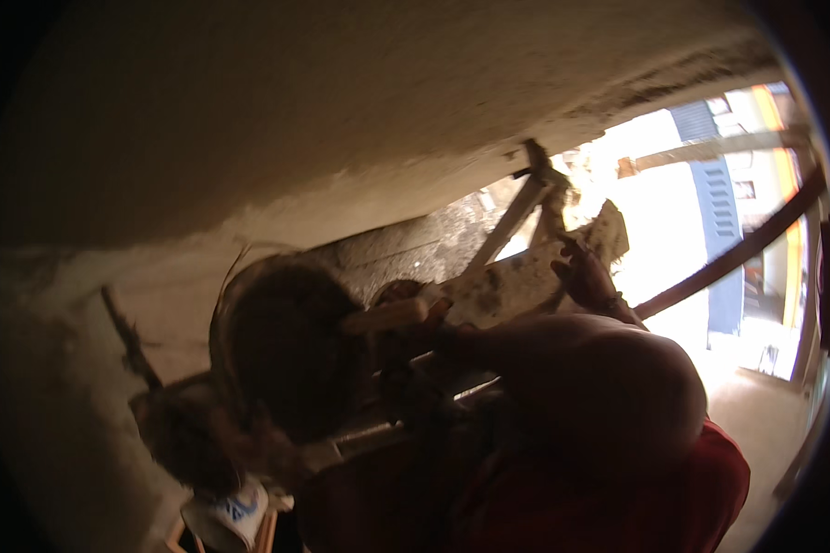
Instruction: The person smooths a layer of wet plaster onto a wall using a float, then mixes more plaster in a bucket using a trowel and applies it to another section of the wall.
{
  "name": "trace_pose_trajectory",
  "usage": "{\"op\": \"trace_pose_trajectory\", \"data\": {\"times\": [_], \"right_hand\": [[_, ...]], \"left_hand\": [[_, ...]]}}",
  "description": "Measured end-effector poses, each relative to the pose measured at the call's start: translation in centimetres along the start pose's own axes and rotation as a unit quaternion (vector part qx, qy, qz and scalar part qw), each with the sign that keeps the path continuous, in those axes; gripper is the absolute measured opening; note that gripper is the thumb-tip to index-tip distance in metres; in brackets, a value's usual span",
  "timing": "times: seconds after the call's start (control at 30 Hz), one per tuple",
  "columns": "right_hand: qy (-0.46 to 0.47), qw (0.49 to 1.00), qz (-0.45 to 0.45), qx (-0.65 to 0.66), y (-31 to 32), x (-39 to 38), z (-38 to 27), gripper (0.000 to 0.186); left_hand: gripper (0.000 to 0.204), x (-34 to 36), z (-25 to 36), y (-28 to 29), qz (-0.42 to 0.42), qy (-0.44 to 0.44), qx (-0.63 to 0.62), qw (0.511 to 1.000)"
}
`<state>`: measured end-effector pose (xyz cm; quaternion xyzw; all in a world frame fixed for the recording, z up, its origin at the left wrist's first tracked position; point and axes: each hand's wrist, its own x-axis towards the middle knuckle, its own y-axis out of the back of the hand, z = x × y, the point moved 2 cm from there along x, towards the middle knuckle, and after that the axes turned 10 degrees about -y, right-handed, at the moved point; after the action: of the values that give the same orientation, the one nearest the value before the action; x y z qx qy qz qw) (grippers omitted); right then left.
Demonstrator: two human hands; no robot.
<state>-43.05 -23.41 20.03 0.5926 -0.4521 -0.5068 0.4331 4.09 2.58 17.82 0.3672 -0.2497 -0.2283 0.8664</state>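
Note:
My right hand [426,311] is closed round a pale wooden handle [375,319], beside a large dark rounded basin [290,346]. My left hand [266,442] is low at the basin's lower left, deep in shadow; its fingers are too dark to make out. A pale, mottled board [503,288] slants up behind my right hand. Another hand with a wristband [590,276], apparently another person's, is at the board's right part, its fingers bent. Its arm is hidden behind bare skin and red cloth in the lower right.
A plastered wall [341,111] spans the top and left. Crossed timbers [521,207] lean behind the board. A dark pole [729,258] slants across a bright opening with blue shutters [710,212]. A white container [226,516] sits lower left, near a stick [124,332].

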Motion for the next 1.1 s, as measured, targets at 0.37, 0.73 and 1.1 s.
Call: {"op": "trace_pose_trajectory", "data": {"times": [0.37,0.73,1.1], "right_hand": [[0.523,0.795,-0.305,0.045,-5.6,0.9,-25.5,0.053],[0.549,0.822,-0.149,-0.003,-5.8,1.0,-23.4,0.046],[0.083,0.902,-0.218,0.362,0.8,-1.0,-10.1,0.054]], "left_hand": [[0.016,2.3,4.1,-1.1,0.024,0.091,-0.273,0.957],[0.028,2.9,3.5,-1.4,0.003,0.085,-0.167,0.982],[0.04,2.3,-3.1,-1.6,0.027,0.041,-0.346,0.937]]}}
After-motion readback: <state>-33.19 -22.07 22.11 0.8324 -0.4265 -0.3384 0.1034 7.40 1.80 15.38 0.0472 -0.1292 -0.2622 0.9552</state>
